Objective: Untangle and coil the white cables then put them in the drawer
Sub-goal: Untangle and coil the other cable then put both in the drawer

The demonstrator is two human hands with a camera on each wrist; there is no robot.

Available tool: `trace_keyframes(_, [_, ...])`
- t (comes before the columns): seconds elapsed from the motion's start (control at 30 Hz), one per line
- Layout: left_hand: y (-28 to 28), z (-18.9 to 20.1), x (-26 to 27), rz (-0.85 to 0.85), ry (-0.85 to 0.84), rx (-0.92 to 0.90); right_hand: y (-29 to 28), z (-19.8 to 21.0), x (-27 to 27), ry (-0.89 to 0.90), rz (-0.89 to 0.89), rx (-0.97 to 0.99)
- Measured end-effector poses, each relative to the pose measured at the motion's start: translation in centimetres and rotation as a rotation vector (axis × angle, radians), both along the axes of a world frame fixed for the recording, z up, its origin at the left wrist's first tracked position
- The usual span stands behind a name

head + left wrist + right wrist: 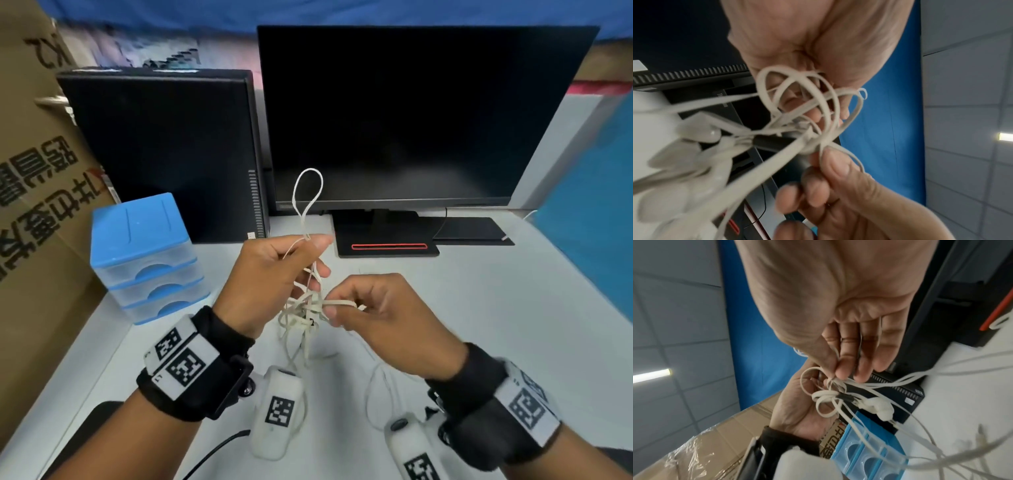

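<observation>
A tangle of white cables [304, 312] hangs above the white desk between both hands. My left hand [318, 255] grips the upper strands, and a loop [308, 190] stands up above its thumb. My right hand [334, 304] pinches a flat strand at the knot's right side. In the left wrist view the knot [809, 129] sits between the left fingers [842, 112] and the right thumb [838, 164]. In the right wrist view the right fingertips [842, 373] pinch just above the knot [828, 396], and white earbuds [879, 407] dangle from it. The blue drawer unit [147, 260] stands at the left with its drawers closed.
A black monitor [411, 113] and its stand [387, 243] fill the back of the desk [496, 325]. A black computer tower [164, 154] stands behind the drawers, and a cardboard box [30, 205] lies further left. Loose cable ends trail on the desk near my wrists.
</observation>
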State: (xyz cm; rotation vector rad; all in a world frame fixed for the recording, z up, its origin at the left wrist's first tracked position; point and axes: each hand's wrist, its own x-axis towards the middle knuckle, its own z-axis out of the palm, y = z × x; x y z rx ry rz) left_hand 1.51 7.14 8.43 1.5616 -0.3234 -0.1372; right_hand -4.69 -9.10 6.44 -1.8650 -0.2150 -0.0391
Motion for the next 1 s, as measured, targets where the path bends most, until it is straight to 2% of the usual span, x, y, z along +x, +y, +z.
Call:
trace_keyframes(0.1, [0.4, -0.6, 0.0, 0.038, 0.018, -0.003, -0.4, 0.1, 0.2, 0.071, -0.006, 0.131])
trace_keyframes(0.27, [0.7, -0.9, -0.1, 0.051, 0.006, 0.034, -0.5, 0.5, 0.6, 0.244, 0.061, 0.552])
trace_keyframes(0.43, [0.7, -1.3, -0.2, 0.052, -0.031, 0.039, -0.1, 0.2, 1.0, 0.343, 0.17, 0.736])
trace_keyframes(0.53, [0.8, -1.6, -0.1, 0.062, -0.025, 0.037, -0.5, 0.7, 1.1, 0.316, 0.133, 0.655])
trace_keyframes(0.67, [1.8, -1.9, 0.5, 0.095, 0.016, 0.032, -1.9, 1.3, 1.4, 0.185, -0.005, 0.461])
trace_keyframes(0.83, [2.5, -1.0, 0.4, 0.023, 0.099, -0.049, -4.2, 2.3, 1.3, 0.026, -0.182, 0.231])
trace_keyframes(0.9, [2.5, -0.8, 0.3, -0.018, 0.11, -0.064, -5.2, 2.8, 1.5, -0.018, -0.24, 0.26])
trace_keyframes(1.0, [2.7, -0.7, 0.5, -0.073, 0.099, -0.049, -7.1, 4.0, 1.7, -0.037, -0.315, 0.468])
